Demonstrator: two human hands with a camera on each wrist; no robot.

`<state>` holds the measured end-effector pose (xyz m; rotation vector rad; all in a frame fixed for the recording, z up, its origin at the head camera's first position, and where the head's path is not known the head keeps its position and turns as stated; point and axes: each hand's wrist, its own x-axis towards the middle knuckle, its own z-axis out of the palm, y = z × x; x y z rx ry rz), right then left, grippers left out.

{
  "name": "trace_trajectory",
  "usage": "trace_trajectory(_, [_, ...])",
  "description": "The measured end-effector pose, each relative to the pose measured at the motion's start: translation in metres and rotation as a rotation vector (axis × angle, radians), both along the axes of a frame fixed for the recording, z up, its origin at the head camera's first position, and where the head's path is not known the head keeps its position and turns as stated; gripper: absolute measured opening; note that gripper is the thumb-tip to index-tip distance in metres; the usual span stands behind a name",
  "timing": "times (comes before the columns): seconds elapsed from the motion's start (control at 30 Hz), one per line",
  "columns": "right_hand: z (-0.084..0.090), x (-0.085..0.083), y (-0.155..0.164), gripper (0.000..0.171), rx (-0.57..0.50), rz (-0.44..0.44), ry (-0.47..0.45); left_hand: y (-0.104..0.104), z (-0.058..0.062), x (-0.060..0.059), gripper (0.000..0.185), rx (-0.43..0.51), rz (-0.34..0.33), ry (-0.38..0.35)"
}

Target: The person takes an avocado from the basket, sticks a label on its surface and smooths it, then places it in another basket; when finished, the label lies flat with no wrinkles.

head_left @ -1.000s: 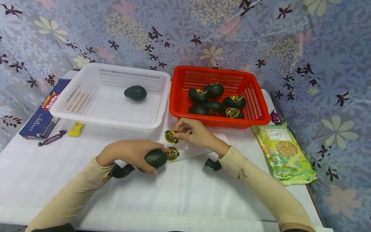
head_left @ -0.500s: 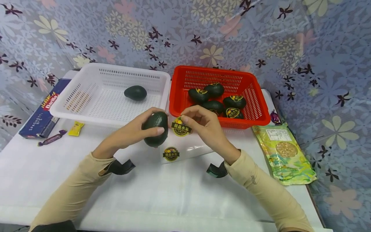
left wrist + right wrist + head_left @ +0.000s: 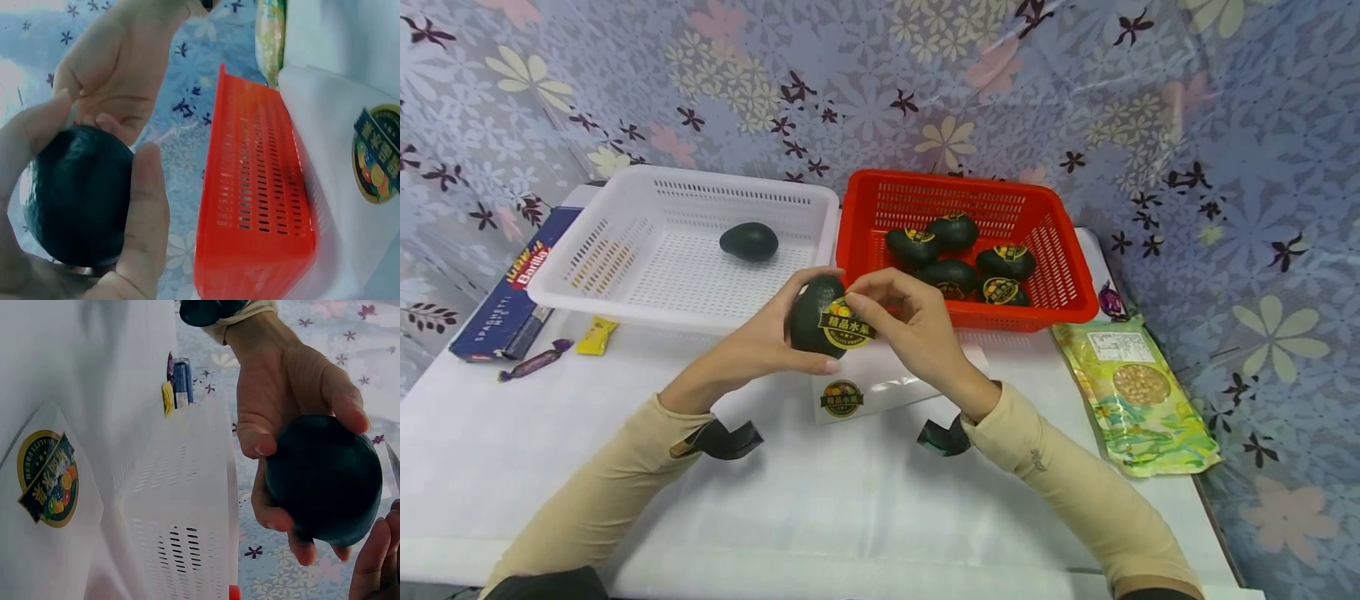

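Observation:
A dark green avocado (image 3: 808, 317) is gripped in my left hand (image 3: 758, 340), raised above the table, with the thumb on its near side. My right hand (image 3: 917, 323) pinches the upper edge of a round black-and-gold sticker (image 3: 846, 323), which lies against or just in front of the avocado; how far it is stuck down I cannot tell. In the right wrist view, fingers curl round the bare side of the avocado (image 3: 325, 481). Below the hands lies a white sticker sheet (image 3: 880, 390) bearing another round sticker (image 3: 842, 399).
A white basket (image 3: 685, 312) holding one avocado (image 3: 749, 242) stands back left. Beside it, a red basket (image 3: 1022, 317) contains several stickered avocados. Left lie a spaghetti box (image 3: 505, 308) and wrapped candies (image 3: 597, 335); right, a yellow-green food bag (image 3: 1135, 392) and purple candy (image 3: 1112, 302).
My left hand has lifted the avocado from the table and turned it. The right hand has peeled a sticker off the sheet and brought it left to the avocado.

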<state>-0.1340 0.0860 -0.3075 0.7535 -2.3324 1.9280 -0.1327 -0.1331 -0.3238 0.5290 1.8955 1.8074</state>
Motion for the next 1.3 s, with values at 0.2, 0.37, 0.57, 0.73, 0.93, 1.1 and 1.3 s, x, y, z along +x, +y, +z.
trace_trajectory(0.2, [0.002,0.0,-0.002,0.013,0.052,0.017,0.025,0.006,0.002,0.005,0.102,-0.059,0.015,0.026])
trace_trajectory(0.37, [0.002,-0.001,-0.002,0.012,0.082,0.021,0.05,0.006,0.003,0.006,0.101,-0.072,0.013,0.057])
trace_trajectory(0.57, [0.0,-0.002,-0.001,0.014,0.131,0.029,0.142,0.005,0.002,0.007,0.101,-0.083,0.004,0.084])
trace_trajectory(0.73, [-0.003,-0.002,-0.002,0.02,0.157,0.033,0.257,0.004,0.001,0.007,0.094,-0.076,-0.021,0.114])
trace_trajectory(0.93, [-0.005,-0.002,-0.004,0.024,0.168,0.017,0.354,0.005,0.0,0.009,0.071,-0.045,0.01,0.086])
trace_trajectory(1.1, [-0.008,-0.004,-0.004,0.034,0.148,-0.005,0.308,0.01,0.003,0.013,0.064,-0.016,0.055,0.044])
trace_trajectory(1.3, [-0.007,-0.002,-0.005,0.037,0.022,0.028,0.116,0.014,0.008,0.016,0.06,0.139,0.073,0.013])
